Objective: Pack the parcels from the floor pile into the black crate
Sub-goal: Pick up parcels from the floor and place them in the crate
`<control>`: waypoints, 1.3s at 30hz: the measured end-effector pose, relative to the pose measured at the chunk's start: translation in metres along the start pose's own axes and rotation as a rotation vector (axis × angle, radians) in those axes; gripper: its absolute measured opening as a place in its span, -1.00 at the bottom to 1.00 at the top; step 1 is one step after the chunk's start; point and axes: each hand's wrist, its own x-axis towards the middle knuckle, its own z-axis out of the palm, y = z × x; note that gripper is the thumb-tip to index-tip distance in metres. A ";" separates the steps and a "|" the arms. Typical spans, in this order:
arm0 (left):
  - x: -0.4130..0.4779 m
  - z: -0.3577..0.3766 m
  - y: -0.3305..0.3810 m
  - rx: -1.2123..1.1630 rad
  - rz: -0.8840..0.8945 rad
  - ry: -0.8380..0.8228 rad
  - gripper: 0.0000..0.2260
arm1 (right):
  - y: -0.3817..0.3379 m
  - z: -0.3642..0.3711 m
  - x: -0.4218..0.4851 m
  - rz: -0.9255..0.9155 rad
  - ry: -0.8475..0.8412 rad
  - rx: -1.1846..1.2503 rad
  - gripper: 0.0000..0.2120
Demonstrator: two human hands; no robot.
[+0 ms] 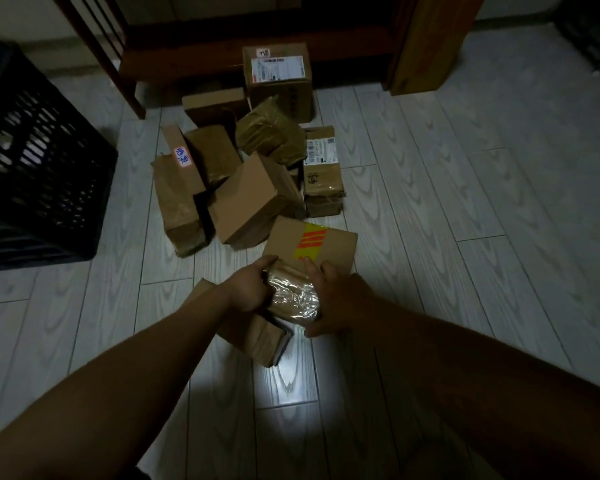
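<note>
A small parcel wrapped in shiny clear tape (293, 294) sits between my two hands, above a flat brown parcel (257, 336) on the floor. My left hand (248, 287) grips its left side and my right hand (329, 299) grips its right side. Just behind it lies a cardboard box with yellow and orange tape (310, 245). The pile of several brown parcels (250, 188) spreads across the floor further back. The black crate (39, 168) with slotted walls stands at the left edge.
A tall box with a white label (278, 77) stands at the back by dark wooden furniture (222, 57). A wooden chair leg (129, 88) stands left of the pile. A wooden panel (426, 43) leans at the back right. Pale wood-pattern floor (465, 202) lies open on the right.
</note>
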 end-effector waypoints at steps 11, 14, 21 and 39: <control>-0.014 -0.011 -0.005 -0.263 -0.024 0.014 -0.49 | -0.013 -0.025 0.007 0.069 -0.065 0.278 0.09; -0.017 -0.035 0.002 -0.500 0.027 0.054 -0.59 | 0.000 -0.063 0.009 0.037 0.038 0.448 0.00; -0.019 -0.061 0.011 -0.700 0.264 -0.033 -0.22 | 0.007 -0.128 0.020 0.068 0.257 1.059 -0.22; -0.262 -0.275 0.193 -0.879 0.049 0.244 -0.45 | -0.153 -0.410 -0.147 0.029 0.125 1.293 -0.51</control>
